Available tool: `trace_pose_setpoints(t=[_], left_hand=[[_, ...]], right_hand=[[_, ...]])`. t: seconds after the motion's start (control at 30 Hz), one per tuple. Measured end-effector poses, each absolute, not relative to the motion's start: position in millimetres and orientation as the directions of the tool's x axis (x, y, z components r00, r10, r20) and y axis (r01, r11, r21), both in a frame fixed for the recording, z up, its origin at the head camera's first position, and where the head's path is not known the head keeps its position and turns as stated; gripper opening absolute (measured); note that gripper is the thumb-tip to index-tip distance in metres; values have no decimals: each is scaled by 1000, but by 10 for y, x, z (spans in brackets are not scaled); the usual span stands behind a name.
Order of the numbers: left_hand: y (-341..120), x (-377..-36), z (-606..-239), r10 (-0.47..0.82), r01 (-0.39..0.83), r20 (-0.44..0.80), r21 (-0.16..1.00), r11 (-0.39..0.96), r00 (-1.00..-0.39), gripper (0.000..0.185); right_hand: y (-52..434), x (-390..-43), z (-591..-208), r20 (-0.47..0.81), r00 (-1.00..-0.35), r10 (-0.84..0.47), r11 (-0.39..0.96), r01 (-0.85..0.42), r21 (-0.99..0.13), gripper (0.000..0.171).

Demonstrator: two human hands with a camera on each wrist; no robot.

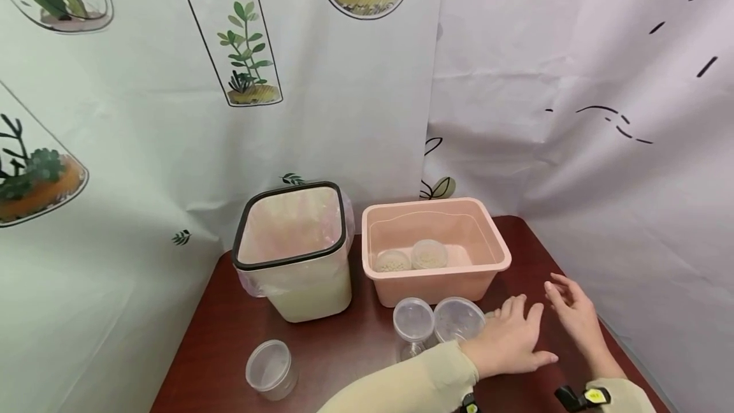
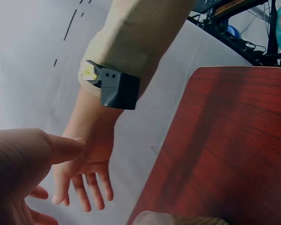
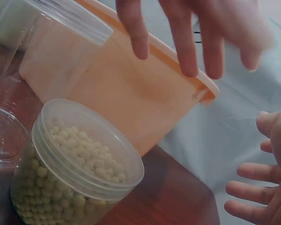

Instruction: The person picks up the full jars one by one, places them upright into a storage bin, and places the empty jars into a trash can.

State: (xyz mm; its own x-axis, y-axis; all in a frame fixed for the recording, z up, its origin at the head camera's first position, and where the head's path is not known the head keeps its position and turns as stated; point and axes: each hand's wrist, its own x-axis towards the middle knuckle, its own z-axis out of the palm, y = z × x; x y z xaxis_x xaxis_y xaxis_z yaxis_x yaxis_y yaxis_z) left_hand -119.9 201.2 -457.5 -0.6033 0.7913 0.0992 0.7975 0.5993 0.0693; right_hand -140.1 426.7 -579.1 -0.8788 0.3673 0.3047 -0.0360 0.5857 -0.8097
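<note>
My left hand (image 1: 507,340) reaches across in the head view, fingers spread and holding nothing, above the jars on the table. My right hand (image 1: 576,311) hovers to its right, fingers loosely bent, also holding nothing. A lidded clear jar (image 1: 413,320) and a wider one (image 1: 457,318) stand beside the left forearm, in front of the pink basin (image 1: 438,278). A lidded jar of pale green, pea-like balls (image 3: 75,173) shows close up in the right wrist view, below the fingers of one hand; the left hand mostly hides that spot in the head view.
Inside the basin sit two jars with pale contents, a left one (image 1: 392,261) and a right one (image 1: 429,253). A lined bin (image 1: 309,292) with a black rim stands left of it. Another clear jar (image 1: 272,368) is at the front left of the red-brown table (image 1: 344,368).
</note>
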Motion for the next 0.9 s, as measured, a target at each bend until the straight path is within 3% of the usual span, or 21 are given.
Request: trace_pose_setpoints(t=[0.2, 0.43, 0.67, 0.9], left_hand=[[2084, -1141, -4728, 743, 748, 92, 91, 657, -663, 81], [2116, -1107, -4841, 706, 713, 100, 86, 696, -701, 85], [2123, -1110, -4904, 691, 686, 6, 135, 715, -722, 86], [2182, -1098, -4987, 640, 642, 52, 67, 764, -767, 91]], right_hand=[[4198, -1247, -5668, 263, -895, 360, 595, 3, -804, 49], [4047, -1190, -5463, 220, -902, 372, 556, 27, -830, 51], [4277, -1330, -5855, 249, -894, 372, 577, 12, -817, 54], [4252, -1349, -5873, 268, -884, 382, 597, 15, -802, 54]])
